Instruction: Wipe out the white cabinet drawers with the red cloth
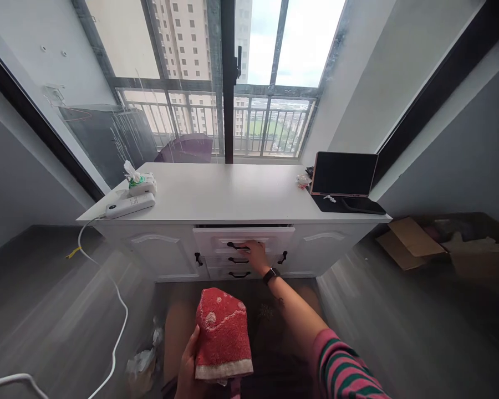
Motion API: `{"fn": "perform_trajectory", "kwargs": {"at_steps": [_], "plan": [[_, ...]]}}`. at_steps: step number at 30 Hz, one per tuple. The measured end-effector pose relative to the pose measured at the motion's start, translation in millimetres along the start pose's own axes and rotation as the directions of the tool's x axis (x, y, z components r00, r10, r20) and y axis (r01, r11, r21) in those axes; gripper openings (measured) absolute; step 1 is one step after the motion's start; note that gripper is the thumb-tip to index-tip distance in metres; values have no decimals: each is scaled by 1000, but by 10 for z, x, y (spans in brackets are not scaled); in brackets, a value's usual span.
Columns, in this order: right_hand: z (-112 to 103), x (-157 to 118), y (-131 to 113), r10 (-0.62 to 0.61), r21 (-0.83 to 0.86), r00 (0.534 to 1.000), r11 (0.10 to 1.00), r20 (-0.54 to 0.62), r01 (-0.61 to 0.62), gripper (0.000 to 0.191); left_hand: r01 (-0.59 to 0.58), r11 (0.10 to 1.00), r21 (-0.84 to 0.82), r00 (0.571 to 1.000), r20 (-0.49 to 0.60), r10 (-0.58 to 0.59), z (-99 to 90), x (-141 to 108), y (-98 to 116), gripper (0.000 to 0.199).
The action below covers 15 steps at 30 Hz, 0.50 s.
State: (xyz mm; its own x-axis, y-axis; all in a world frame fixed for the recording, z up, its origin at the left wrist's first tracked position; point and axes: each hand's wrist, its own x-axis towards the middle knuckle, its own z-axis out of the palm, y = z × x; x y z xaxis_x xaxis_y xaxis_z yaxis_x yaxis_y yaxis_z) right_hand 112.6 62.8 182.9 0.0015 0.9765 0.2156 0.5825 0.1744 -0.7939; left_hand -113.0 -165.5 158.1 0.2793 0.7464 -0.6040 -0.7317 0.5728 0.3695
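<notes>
— Red terry towel (223,332), folded, with pale spots and a white hem: who has it?

— The person's left hand (190,370) does, closed around its lower left edge, low in the view above the knees. The right hand (255,254) is stretched forward with its fingers curled on the black metal handle (236,245) of the top white drawer (243,239), which stands slightly out from the white cabinet (158,249).

— And how should that pull be handled?

— Judging from the grip, the hand sits right of the handle's middle, so a straight, level draw would suit best; pulling off-centre could skew the drawer in its runners. The towel is well apart from the drawer front, so it will not snag.

— Anything on the worktop (233,194) in the way?

— No. A white power strip (130,205) and a pack of wet wipes (139,180) lie at the left end, and a dark tablet in a rose-coloured case (343,174) stands at the right, all well back from the edge over the drawer.
</notes>
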Motion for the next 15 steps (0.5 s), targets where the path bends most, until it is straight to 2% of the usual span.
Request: {"fn": "perform_trajectory", "kwargs": {"at_steps": [3, 6, 9, 11, 12, 13, 15], "plan": [[10, 169, -53, 36, 80, 999, 996, -20, -34, 20, -30, 997, -70, 1000, -10, 30, 113, -91, 0, 43], [93, 46, -147, 98, 198, 993, 977, -61, -84, 29, -107, 992, -69, 988, -120, 98, 178, -140, -31, 56], [197, -464, -276, 206, 319, 977, 931, -61, -177, 49, -198, 978, -63, 973, -135, 188, 237, -206, -41, 69], [220, -936, -373, 261, 437, 964, 861, 57, -259, 58, -253, 967, -37, 965, -80, 249, 298, -263, -31, 70], [209, -1173, -422, 274, 605, 927, 703, 256, -375, 61, -277, 961, -22, 960, -56, 275, 336, -289, -24, 70], [182, -1391, -471, 239, 692, 873, 536, 424, -483, 65, -296, 955, -8, 954, -41, 295, 377, -312, -19, 70], [90, -1740, -556, 126, 747, 799, 295, 588, -596, 66, -317, 948, 20, 947, -39, 318, 464, -344, -24, 69]]}}
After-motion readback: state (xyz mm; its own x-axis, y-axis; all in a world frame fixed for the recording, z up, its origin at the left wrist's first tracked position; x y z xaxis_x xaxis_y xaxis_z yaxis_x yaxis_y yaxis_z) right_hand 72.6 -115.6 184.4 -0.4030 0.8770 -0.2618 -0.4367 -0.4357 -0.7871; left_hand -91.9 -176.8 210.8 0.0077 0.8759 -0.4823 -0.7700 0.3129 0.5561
